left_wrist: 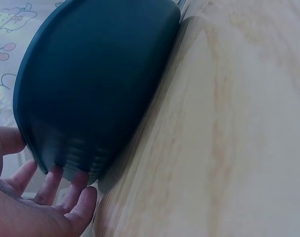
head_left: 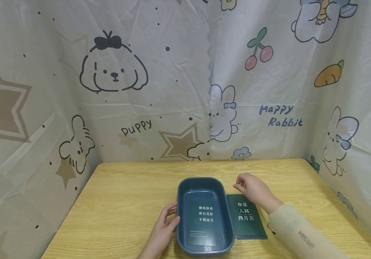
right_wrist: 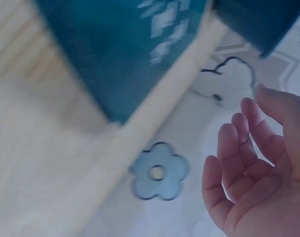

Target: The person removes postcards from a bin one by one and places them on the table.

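Observation:
A dark blue rectangular tray (head_left: pixel 201 251) stands on the table. Inside it lies a flat dark green booklet (head_left: pixel 201 226) with white lettering. My left hand (head_left: pixel 164 226) holds the tray's left side; in the left wrist view its fingertips touch the outer wall, with the thumb at the rim. Close against the tray's right side is another dark green booklet (head_left: pixel 248 226), also with white characters. Over that booklet's far end hovers my right hand (head_left: pixel 253 189), fingers loosely bent with nothing between them, as the right wrist view also shows.
The yellow wood-grain table (head_left: pixel 133 190) reaches back to a patterned curtain (head_left: pixel 179 79), which also hangs on both sides. Beside the right sleeve (head_left: pixel 299 226) a small dark curved thing (head_left: pixel 271 228) shows, partly hidden.

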`<state>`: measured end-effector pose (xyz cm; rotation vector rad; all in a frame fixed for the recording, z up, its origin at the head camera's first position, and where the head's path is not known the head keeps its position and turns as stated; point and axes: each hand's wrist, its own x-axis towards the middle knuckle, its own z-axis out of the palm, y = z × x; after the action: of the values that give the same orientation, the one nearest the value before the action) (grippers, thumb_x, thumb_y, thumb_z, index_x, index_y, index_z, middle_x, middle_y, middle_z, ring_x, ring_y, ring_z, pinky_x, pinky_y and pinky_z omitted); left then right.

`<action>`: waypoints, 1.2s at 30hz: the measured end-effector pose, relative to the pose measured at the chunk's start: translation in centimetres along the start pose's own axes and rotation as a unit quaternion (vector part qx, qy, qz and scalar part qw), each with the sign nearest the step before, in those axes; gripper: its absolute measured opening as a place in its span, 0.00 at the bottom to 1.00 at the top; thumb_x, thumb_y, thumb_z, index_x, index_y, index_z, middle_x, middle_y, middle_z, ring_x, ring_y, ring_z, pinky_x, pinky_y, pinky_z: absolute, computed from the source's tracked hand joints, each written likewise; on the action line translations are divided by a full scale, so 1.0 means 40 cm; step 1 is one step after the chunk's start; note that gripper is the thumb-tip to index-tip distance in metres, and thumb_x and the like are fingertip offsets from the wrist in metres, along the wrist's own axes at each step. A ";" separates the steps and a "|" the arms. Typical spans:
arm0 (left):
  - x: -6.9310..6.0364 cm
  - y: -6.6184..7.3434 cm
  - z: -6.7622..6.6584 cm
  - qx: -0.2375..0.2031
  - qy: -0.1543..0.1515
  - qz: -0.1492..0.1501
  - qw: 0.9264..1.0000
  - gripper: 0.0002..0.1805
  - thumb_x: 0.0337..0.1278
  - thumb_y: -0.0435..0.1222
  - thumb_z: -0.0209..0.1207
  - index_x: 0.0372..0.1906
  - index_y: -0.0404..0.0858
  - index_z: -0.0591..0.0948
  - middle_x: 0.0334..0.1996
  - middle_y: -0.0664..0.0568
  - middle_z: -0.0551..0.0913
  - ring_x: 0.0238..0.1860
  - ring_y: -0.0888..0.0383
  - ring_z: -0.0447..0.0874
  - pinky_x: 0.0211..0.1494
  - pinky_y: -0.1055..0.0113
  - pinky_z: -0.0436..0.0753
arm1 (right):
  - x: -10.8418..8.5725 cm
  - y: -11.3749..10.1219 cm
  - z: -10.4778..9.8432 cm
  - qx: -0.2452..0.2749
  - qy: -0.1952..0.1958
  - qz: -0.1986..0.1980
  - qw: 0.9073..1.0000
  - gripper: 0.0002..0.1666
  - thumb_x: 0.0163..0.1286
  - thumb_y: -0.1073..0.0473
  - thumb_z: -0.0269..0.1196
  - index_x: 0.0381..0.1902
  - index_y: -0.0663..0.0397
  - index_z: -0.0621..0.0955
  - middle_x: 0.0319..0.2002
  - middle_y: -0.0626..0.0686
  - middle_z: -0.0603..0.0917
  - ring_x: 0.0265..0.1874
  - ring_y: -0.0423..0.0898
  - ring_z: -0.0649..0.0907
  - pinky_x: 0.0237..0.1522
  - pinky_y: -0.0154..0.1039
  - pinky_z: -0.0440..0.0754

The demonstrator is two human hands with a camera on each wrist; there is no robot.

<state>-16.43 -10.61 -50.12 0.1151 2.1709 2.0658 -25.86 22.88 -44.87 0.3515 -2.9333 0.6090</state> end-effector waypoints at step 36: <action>0.002 -0.005 -0.002 0.011 0.001 -0.003 1.000 0.28 0.77 0.34 0.54 0.76 0.37 0.65 0.66 0.34 0.71 0.63 0.40 0.79 0.59 0.57 0.84 | -0.032 -0.241 0.087 -0.072 -0.098 -0.184 0.975 0.20 0.61 0.49 0.76 0.45 0.55 0.88 0.41 0.50 0.87 0.41 0.46 0.82 0.45 0.44 0.85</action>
<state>-16.51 -10.69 -50.31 0.1086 2.1939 2.0408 -22.48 13.15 -44.62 0.9600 -2.9501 0.3229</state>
